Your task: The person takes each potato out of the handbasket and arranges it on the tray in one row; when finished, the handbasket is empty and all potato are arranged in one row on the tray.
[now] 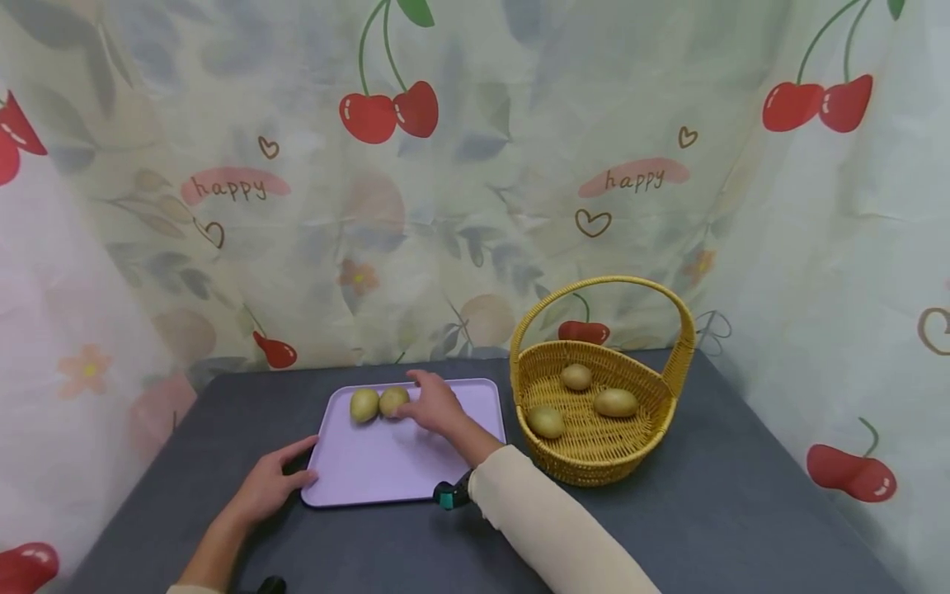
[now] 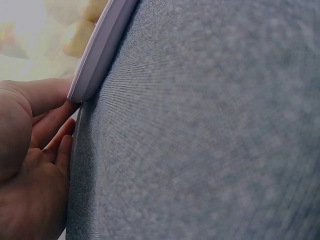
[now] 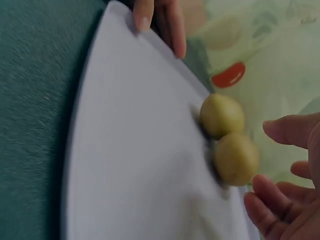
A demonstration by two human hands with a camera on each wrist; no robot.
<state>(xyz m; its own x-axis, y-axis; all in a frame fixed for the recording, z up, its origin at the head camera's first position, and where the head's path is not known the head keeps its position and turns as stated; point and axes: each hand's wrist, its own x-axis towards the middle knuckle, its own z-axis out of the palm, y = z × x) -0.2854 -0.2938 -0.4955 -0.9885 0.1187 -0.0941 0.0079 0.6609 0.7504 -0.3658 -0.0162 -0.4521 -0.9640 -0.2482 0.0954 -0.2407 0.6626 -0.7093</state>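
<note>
My left hand point(image 1: 269, 487) grips the rim of a light purple tray point(image 1: 393, 470) near its front left corner, thumb and fingers at the edge. On the tray's back left part lie two yellowish potatoes, the left potato point(image 1: 364, 406) and the right potato point(image 1: 393, 401), side by side. Just right of them, my right hand point(image 1: 436, 406) hovers with its thumb and fingers spread. In the right wrist view, this right hand point(image 3: 292, 175) has nothing between its fingers, and its fingertips are close to the nearer potato point(image 3: 236, 159).
A yellow woven basket point(image 1: 594, 470) with a tall handle stands right of the tray. Inside it lie three potatoes, among them one potato point(image 1: 616, 403) at the right. Behind the dark grey table point(image 1: 386, 549) hangs a curtain point(image 1: 475, 206) printed with cherries.
</note>
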